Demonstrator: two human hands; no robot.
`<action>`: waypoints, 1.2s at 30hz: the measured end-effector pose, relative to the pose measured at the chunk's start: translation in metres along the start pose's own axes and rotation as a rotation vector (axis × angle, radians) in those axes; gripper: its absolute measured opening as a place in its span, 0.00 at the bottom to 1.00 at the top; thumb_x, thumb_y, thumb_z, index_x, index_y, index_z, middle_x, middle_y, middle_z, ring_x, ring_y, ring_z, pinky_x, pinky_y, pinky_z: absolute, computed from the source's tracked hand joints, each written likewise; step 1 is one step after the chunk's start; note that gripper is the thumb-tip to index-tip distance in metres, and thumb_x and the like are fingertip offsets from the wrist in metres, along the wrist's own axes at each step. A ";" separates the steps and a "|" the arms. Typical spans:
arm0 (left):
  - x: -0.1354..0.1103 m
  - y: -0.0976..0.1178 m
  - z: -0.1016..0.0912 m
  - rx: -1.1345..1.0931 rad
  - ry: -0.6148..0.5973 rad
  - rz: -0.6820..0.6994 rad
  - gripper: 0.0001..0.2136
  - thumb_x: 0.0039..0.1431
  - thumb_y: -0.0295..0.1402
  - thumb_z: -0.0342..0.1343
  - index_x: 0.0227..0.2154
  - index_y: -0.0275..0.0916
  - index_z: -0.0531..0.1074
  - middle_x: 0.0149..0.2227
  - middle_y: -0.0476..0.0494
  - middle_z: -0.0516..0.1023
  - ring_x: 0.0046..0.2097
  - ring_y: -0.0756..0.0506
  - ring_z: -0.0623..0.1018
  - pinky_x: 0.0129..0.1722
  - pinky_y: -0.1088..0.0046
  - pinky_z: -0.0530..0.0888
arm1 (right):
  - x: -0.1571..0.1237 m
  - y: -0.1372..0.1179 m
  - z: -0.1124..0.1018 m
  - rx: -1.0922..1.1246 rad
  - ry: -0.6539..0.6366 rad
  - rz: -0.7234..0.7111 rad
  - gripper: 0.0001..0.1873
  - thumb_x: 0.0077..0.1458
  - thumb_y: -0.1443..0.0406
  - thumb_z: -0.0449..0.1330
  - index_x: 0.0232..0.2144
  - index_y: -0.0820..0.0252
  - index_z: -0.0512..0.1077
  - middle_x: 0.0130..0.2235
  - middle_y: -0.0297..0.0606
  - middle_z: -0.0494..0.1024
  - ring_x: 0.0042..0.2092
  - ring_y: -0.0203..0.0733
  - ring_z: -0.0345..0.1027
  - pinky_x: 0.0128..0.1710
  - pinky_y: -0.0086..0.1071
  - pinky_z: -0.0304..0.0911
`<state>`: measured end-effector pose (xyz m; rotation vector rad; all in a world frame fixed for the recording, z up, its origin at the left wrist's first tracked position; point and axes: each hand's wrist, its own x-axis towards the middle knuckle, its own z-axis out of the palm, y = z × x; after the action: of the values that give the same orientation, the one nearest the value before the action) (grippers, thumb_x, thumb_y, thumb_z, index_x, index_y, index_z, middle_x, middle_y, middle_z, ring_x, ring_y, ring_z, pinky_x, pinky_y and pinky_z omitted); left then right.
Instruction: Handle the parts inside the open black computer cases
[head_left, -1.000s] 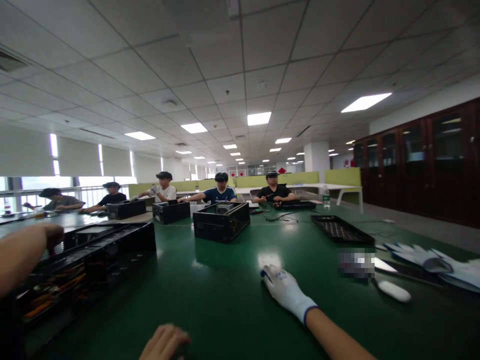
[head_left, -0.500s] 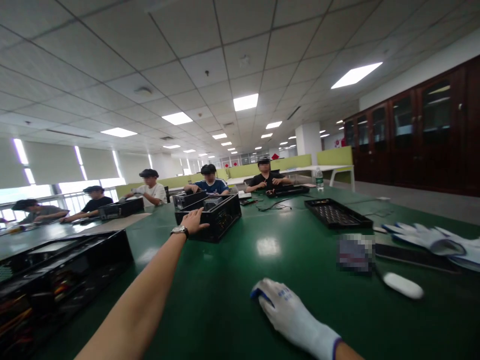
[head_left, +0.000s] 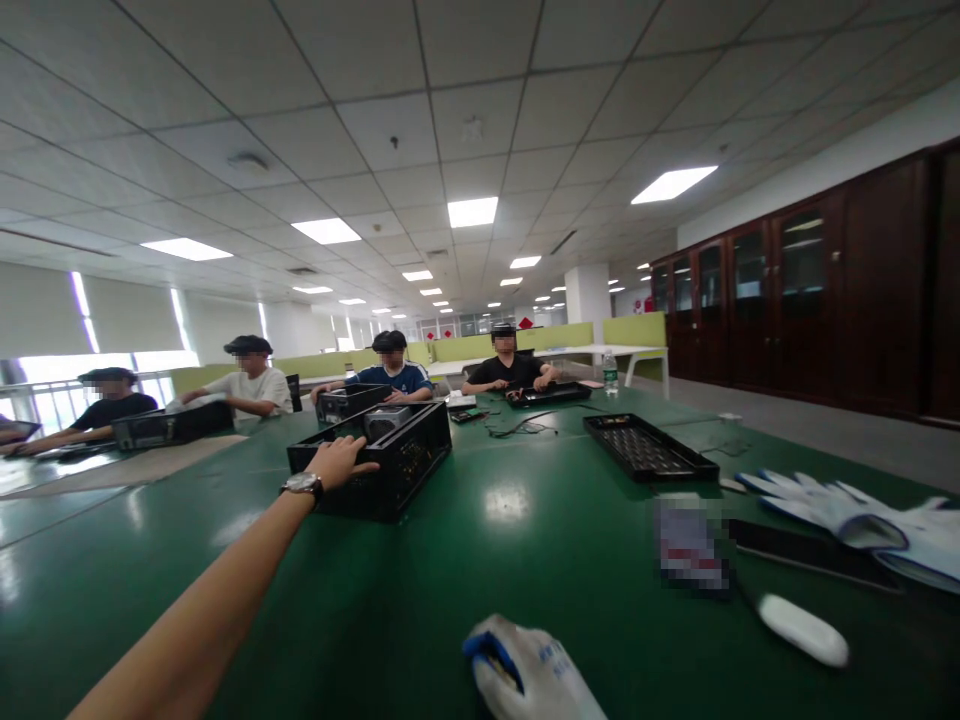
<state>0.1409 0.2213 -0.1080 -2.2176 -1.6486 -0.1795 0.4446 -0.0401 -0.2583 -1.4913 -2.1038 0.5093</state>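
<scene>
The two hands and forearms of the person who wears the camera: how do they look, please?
The left hand is ungloved, with a wristwatch that has a round, pale dial and a dark strap. No sleeve shows on its forearm. The right hand wears a whitish work glove with blue print and a blue finger side.

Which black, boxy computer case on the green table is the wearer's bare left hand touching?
The nearest black, boxy computer case: the wearer's bare left hand rests on its edge; the others stand farther back.
</scene>
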 end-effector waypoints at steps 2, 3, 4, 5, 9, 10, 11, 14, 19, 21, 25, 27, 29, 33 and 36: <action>-0.021 0.011 -0.009 0.009 0.007 0.009 0.26 0.66 0.52 0.50 0.53 0.34 0.68 0.53 0.29 0.74 0.57 0.32 0.72 0.56 0.54 0.65 | -0.001 -0.001 -0.005 -0.109 -0.038 -0.083 0.24 0.60 0.71 0.53 0.57 0.53 0.71 0.58 0.44 0.74 0.63 0.59 0.63 0.63 0.50 0.57; -0.037 0.018 -0.015 0.011 0.011 0.015 0.26 0.66 0.53 0.49 0.53 0.34 0.68 0.53 0.27 0.74 0.57 0.31 0.72 0.56 0.55 0.64 | -0.002 -0.002 -0.008 -0.150 -0.051 -0.103 0.27 0.58 0.74 0.52 0.58 0.56 0.70 0.62 0.47 0.70 0.66 0.61 0.57 0.65 0.52 0.52; -0.055 0.025 -0.022 0.011 0.015 0.020 0.27 0.66 0.53 0.48 0.53 0.34 0.68 0.53 0.26 0.74 0.57 0.31 0.72 0.56 0.55 0.63 | -0.004 -0.005 -0.012 -0.163 -0.048 -0.097 0.28 0.57 0.76 0.51 0.59 0.59 0.70 0.64 0.49 0.67 0.67 0.62 0.54 0.65 0.52 0.50; -0.077 0.034 -0.030 0.008 0.019 0.026 0.27 0.66 0.54 0.47 0.53 0.33 0.68 0.53 0.26 0.74 0.56 0.30 0.72 0.56 0.54 0.63 | -0.006 -0.009 -0.016 -0.154 -0.031 -0.072 0.26 0.59 0.75 0.49 0.58 0.62 0.70 0.63 0.52 0.68 0.65 0.61 0.57 0.64 0.51 0.52; -0.187 0.065 -0.087 -0.019 0.021 0.099 0.27 0.66 0.55 0.46 0.53 0.37 0.71 0.50 0.30 0.77 0.53 0.32 0.74 0.55 0.56 0.65 | -0.020 -0.025 -0.039 0.096 0.001 0.074 0.20 0.61 0.63 0.52 0.52 0.63 0.71 0.47 0.48 0.78 0.45 0.49 0.74 0.44 0.37 0.68; -0.216 0.069 -0.106 -0.043 0.006 0.130 0.27 0.65 0.56 0.46 0.52 0.39 0.72 0.49 0.34 0.78 0.51 0.34 0.76 0.53 0.57 0.67 | -0.024 -0.026 -0.045 0.136 -0.030 0.068 0.20 0.58 0.63 0.54 0.52 0.63 0.71 0.44 0.46 0.79 0.42 0.47 0.74 0.40 0.35 0.67; -0.242 0.072 -0.125 -0.079 -0.020 0.163 0.26 0.65 0.57 0.45 0.51 0.43 0.74 0.48 0.38 0.80 0.49 0.36 0.78 0.50 0.60 0.69 | -0.027 -0.025 -0.050 0.162 -0.061 0.051 0.22 0.54 0.64 0.56 0.51 0.62 0.72 0.43 0.44 0.79 0.41 0.46 0.73 0.38 0.34 0.66; -0.296 0.063 -0.176 -0.378 -0.221 0.235 0.21 0.67 0.55 0.45 0.49 0.53 0.75 0.49 0.49 0.80 0.48 0.40 0.79 0.46 0.66 0.73 | -0.030 -0.016 -0.061 0.148 -0.120 -0.024 0.22 0.46 0.65 0.59 0.45 0.59 0.76 0.40 0.39 0.79 0.40 0.44 0.70 0.37 0.32 0.63; -0.277 0.032 -0.195 -0.437 -0.410 0.452 0.19 0.61 0.43 0.56 0.55 0.55 0.73 0.54 0.50 0.77 0.53 0.41 0.77 0.51 0.66 0.73 | -0.025 -0.013 -0.078 0.159 -0.083 0.045 0.11 0.39 0.65 0.60 0.30 0.59 0.74 0.27 0.30 0.72 0.30 0.38 0.65 0.28 0.29 0.56; -0.248 0.027 -0.175 -0.350 -0.431 0.485 0.26 0.55 0.42 0.61 0.58 0.49 0.71 0.57 0.43 0.75 0.54 0.36 0.76 0.54 0.61 0.72 | -0.025 -0.027 -0.093 0.177 -0.003 0.077 0.11 0.42 0.62 0.59 0.31 0.59 0.72 0.25 0.29 0.69 0.26 0.37 0.64 0.24 0.29 0.55; -0.200 0.031 -0.121 -0.257 -0.554 0.461 0.47 0.37 0.46 0.73 0.64 0.49 0.64 0.66 0.37 0.63 0.64 0.27 0.67 0.63 0.50 0.64 | -0.027 -0.085 -0.133 0.102 0.159 -0.065 0.15 0.54 0.54 0.59 0.40 0.57 0.72 0.30 0.32 0.74 0.30 0.39 0.68 0.28 0.29 0.61; -0.187 0.033 -0.103 -0.247 -0.599 0.448 0.52 0.28 0.48 0.75 0.63 0.52 0.65 0.67 0.37 0.62 0.65 0.24 0.65 0.64 0.47 0.62 | -0.027 -0.123 -0.150 0.034 0.171 -0.159 0.16 0.56 0.53 0.60 0.42 0.56 0.73 0.34 0.34 0.77 0.34 0.40 0.70 0.32 0.30 0.63; -0.180 0.033 -0.092 -0.245 -0.628 0.434 0.50 0.23 0.50 0.76 0.59 0.54 0.70 0.64 0.37 0.66 0.62 0.23 0.68 0.62 0.44 0.63 | -0.021 -0.161 -0.157 -0.014 0.142 -0.257 0.15 0.57 0.55 0.62 0.44 0.55 0.74 0.38 0.35 0.78 0.37 0.41 0.71 0.34 0.31 0.64; -0.179 0.025 -0.079 -0.268 -0.614 0.398 0.43 0.27 0.52 0.74 0.55 0.54 0.74 0.59 0.38 0.71 0.60 0.24 0.70 0.59 0.44 0.66 | 0.014 -0.214 -0.143 -0.213 0.016 -0.451 0.16 0.59 0.57 0.63 0.46 0.57 0.73 0.43 0.37 0.79 0.42 0.42 0.74 0.39 0.30 0.66; -0.182 0.024 -0.072 -0.266 -0.583 0.348 0.36 0.40 0.53 0.67 0.56 0.53 0.72 0.60 0.38 0.69 0.57 0.26 0.74 0.56 0.46 0.70 | 0.052 -0.232 -0.119 -0.594 -0.128 -0.489 0.21 0.60 0.56 0.62 0.52 0.59 0.71 0.47 0.43 0.79 0.46 0.48 0.75 0.42 0.34 0.69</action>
<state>0.1161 0.0260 -0.1047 -2.9155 -1.5202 0.3996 0.3266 -0.0656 -0.0219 -1.1571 -2.7549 -0.2319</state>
